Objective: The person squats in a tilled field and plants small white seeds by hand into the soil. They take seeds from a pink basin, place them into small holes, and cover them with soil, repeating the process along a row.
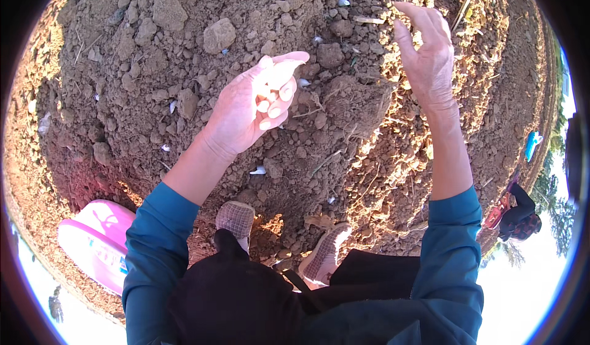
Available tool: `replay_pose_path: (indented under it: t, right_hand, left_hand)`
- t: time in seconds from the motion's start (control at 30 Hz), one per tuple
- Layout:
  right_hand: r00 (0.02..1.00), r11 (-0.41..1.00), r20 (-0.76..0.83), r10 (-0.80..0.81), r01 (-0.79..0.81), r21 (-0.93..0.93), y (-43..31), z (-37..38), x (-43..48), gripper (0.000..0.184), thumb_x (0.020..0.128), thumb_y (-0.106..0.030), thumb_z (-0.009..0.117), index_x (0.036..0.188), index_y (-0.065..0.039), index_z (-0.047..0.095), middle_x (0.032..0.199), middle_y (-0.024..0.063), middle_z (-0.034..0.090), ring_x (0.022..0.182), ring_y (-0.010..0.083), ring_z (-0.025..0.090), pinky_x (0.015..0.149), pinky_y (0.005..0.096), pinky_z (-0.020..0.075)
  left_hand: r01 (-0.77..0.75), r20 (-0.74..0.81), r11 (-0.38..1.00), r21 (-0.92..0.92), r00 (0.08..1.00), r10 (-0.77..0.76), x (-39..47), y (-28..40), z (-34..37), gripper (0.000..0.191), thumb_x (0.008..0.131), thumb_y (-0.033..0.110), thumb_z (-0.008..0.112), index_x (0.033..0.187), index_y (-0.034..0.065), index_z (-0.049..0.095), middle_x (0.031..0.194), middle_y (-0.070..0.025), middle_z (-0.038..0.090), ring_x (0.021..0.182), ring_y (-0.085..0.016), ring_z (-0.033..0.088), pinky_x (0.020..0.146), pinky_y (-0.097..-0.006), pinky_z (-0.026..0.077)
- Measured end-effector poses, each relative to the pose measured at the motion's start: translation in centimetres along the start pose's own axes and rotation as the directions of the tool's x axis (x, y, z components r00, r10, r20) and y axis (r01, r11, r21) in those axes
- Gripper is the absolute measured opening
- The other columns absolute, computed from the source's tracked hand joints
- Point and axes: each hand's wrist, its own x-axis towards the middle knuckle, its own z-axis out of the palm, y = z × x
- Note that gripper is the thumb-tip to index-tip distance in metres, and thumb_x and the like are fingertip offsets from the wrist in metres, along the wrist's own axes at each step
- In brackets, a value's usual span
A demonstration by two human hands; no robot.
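My left hand (244,105) is half curled over the soil, palm up, around several pale pieces that look like garlic cloves (280,74). Strong sunlight washes out their detail. To the right, my right hand (426,50) hovers above the sunlit earth, its thumb and fingers apart with nothing between them. White cloves are scattered over the cloddy brown soil (138,75): one clove (259,170) in front of my shoes, another clove (343,2) near the top, and a third clove (173,106) left of my left hand.
A pink plastic tub (87,257) stands at the lower left, partly behind my sleeve. My checked shoes (235,216) are on the soil. Large clods (219,36) and dry stalks lie around. At far right are another person (518,213) and a blue object (533,146).
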Motion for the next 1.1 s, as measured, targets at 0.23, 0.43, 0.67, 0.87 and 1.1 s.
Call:
replay_pose_path:
  t: [0.23, 0.43, 0.67, 0.87, 1.1]
  right_hand:
    - [0.779, 0.407, 0.626, -0.032, -0.562, 0.720, -9.3, 3.9, -0.2, 0.023, 0.096, -0.019, 0.058, 0.102, 0.002, 0.066, 0.083, 0.0101, 0.068, 0.062, 0.0104, 0.056, 0.054, 0.0223, 0.0468]
    - [0.764, 0.535, 0.642, 0.066, -0.570, 0.623, -5.7, 2.5, 2.3, 0.020, 0.094, -0.018, 0.062, 0.105, -0.002, 0.067, 0.087, 0.0075, 0.069, 0.070, 0.0092, 0.061, 0.058, 0.0201, 0.0519]
    - [0.898, 0.879, 0.101, 0.428, -0.440, 0.185, 9.1, 7.3, 9.3, 0.028, 0.092, -0.029, 0.066, 0.105, -0.004, 0.066, 0.084, 0.0052, 0.069, 0.076, 0.0142, 0.063, 0.071, 0.0296, 0.0512]
    - [0.991, 0.892, 0.015, 0.130, -0.110, -0.438, 10.0, 10.7, 9.9, 0.019, 0.092, -0.024, 0.059, 0.089, -0.006, 0.061, 0.085, 0.0150, 0.069, 0.080, 0.0343, 0.068, 0.071, 0.0444, 0.0529]
    - [0.934, 0.811, 0.187, 0.306, -0.153, -0.564, 8.8, 10.7, 11.5, 0.016, 0.087, -0.015, 0.060, 0.095, -0.002, 0.064, 0.085, 0.0148, 0.067, 0.079, 0.0316, 0.066, 0.072, 0.0411, 0.0534]
  left_hand:
    - [-0.066, -0.144, 0.936, 0.346, 0.982, 0.122, 1.1, 0.9, 0.7, 0.063, 0.101, 0.046, 0.044, 0.146, 0.0030, 0.033, 0.075, -0.0005, 0.050, 0.050, -0.004, 0.038, 0.039, -0.0169, 0.029]
    - [-0.158, -0.073, 0.963, 0.218, 0.981, 0.177, 2.7, 0.8, -0.5, 0.050, 0.103, 0.039, 0.043, 0.136, 0.0016, 0.043, 0.070, 0.0025, 0.051, 0.050, -0.003, 0.039, 0.041, -0.0177, 0.028]
    - [-0.368, 0.177, 0.421, 0.829, 0.887, 0.426, 2.2, -1.8, -1.8, 0.016, 0.096, 0.006, 0.056, 0.111, 0.0021, 0.061, 0.074, 0.0034, 0.054, 0.061, -0.003, 0.046, 0.055, -0.0204, 0.039]
    - [-0.409, 0.309, 0.177, 0.895, 0.857, 0.413, 2.4, -2.3, -3.0, 0.020, 0.091, 0.004, 0.062, 0.110, 0.0024, 0.062, 0.080, -0.0081, 0.063, 0.062, -0.012, 0.058, 0.060, -0.0260, 0.049]
    - [-0.340, 0.220, 0.281, 0.898, 0.898, 0.382, 2.5, -2.1, -3.1, 0.018, 0.093, 0.009, 0.060, 0.110, 0.0025, 0.061, 0.074, -0.0038, 0.060, 0.059, -0.008, 0.052, 0.056, -0.0228, 0.045]
